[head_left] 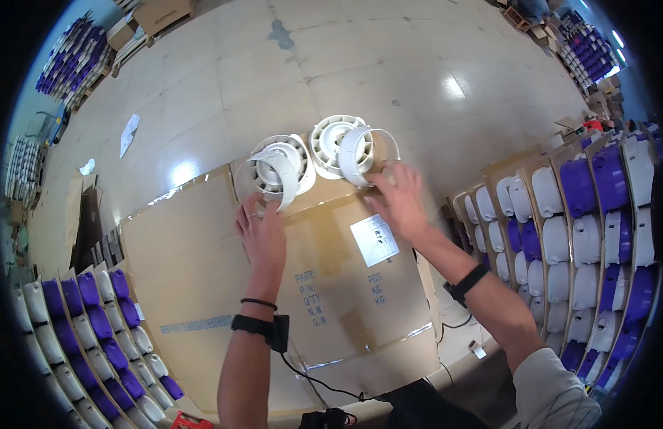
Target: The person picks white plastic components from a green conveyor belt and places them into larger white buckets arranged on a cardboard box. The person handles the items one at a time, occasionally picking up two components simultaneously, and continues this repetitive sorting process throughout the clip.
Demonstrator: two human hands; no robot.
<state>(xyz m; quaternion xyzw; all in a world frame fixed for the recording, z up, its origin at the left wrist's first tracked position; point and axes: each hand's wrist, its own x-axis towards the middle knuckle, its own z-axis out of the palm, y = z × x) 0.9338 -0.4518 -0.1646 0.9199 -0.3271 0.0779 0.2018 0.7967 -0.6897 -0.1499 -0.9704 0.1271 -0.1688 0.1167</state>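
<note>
My left hand (262, 232) pinches the lower rim of a white plastic ring (289, 184), which is tilted up off the cardboard. Behind that ring sits a round white spoked part (303, 159), like a wheel with slots around its hub. On the right, the fingers of my right hand (401, 196) grip the lower edge of a second white ring (351, 156). It overlaps another round white spoked part (323, 148). Both spoked parts rest side by side at the far edge of the cardboard box (203, 264); whether the rings touch them I cannot tell.
A white label (374, 240) lies on the box top. Racks of white and purple curved parts stand at the right (558, 229) and lower left (77, 350). A black cable (317, 379) runs from my left wristband. Stacked parts (74, 57) stand far left.
</note>
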